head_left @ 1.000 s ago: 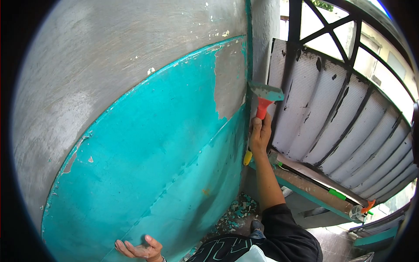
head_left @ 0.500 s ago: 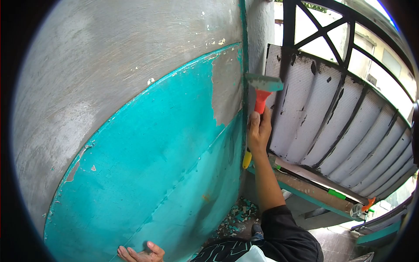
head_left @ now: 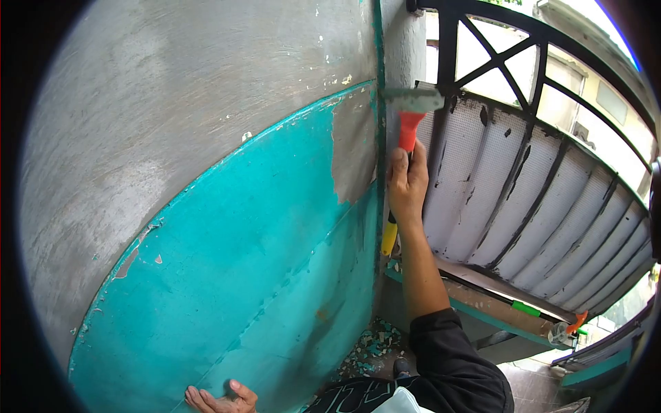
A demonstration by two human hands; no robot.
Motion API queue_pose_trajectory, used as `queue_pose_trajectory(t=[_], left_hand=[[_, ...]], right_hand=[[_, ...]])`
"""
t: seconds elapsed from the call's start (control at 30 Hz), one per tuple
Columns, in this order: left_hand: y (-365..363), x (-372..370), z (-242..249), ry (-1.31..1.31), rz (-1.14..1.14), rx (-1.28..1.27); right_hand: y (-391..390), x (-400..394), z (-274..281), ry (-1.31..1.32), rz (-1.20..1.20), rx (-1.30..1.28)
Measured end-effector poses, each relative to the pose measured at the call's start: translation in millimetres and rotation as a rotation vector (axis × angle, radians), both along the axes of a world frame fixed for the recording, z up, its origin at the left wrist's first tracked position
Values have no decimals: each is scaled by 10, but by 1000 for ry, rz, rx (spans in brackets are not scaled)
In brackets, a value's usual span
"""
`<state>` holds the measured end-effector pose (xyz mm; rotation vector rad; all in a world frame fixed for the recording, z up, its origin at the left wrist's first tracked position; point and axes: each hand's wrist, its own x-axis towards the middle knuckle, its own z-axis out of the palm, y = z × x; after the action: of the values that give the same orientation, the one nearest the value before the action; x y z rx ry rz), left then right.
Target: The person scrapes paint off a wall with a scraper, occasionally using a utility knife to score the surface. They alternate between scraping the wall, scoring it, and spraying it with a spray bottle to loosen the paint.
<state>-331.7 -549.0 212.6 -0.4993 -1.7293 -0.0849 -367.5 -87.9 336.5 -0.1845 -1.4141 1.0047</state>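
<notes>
My right hand (head_left: 408, 184) is closed around the handle of a paint scraper (head_left: 411, 129). Its wide blade points up, below it is a red neck, and the yellow handle end shows beneath my fist. The blade, slightly blurred, overlaps the wall corner and the edge of the gate panel. To its left is a turquoise painted wall (head_left: 206, 268) with a bare grey patch (head_left: 354, 148) where paint has come off. At the bottom, my left hand (head_left: 224, 400) holds nothing, thumb and fingers apart, in front of the turquoise paint.
Grey wall (head_left: 179, 89) rises above the curved paint edge. On the right stands a black metal gate (head_left: 509, 58) with whitish panels. Below it, a ledge (head_left: 475, 297) carries a green-and-black pole and a bottle with an orange trigger (head_left: 568, 330). Paint flakes (head_left: 375, 347) litter the floor corner.
My right hand and the scraper have moved up along the corner. The view has tilted slightly, so the wall sits a little lower. My left hand stays in place.
</notes>
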Motion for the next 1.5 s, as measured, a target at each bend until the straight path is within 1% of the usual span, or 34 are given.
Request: queue_pose_trajectory(t=[0.07,0.13,0.2,0.27,0.3,0.4,0.53,0.6,0.77,0.93,1.07,1.13,1.2,1.3,1.37,1.43,1.5], left_hand=[[8,-17,-1,2,1,11],[27,-4,17,12,7,4],[19,-41,19,33,-6,3],[22,-37,12,48,-18,8],[27,-28,10,35,-8,13],[14,-24,3,23,7,16],[5,-41,-21,22,13,-2],[16,-36,-1,26,15,1],[52,-7,28,11,26,1],[50,-40,23,33,15,5],[39,-43,-8,36,21,15],[18,-48,-42,11,46,9],[26,-61,-34,15,41,14],[12,-71,-61,18,25,22],[35,-61,-30,21,21,22],[120,-13,69,115,93,102],[130,-18,88,118,106,90]], right_hand=[[-28,31,-188,-1,-1,16],[-99,62,-269,-1,105,-89],[-66,-10,-74,51,147,-105],[-8,-54,198,73,124,-14],[5,-62,268,83,146,-23],[5,-39,134,28,81,-22],[146,-110,128,94,147,-16],[210,-81,144,32,51,45],[192,-5,106,24,80,49],[197,-53,203,25,83,52],[206,-92,223,43,15,79],[226,-144,325,52,5,81],[201,-151,609,70,-158,198],[252,-199,932,62,-114,165],[184,-131,1030,41,-94,124],[172,-72,1014,13,-81,77],[173,-62,942,27,-138,176]])
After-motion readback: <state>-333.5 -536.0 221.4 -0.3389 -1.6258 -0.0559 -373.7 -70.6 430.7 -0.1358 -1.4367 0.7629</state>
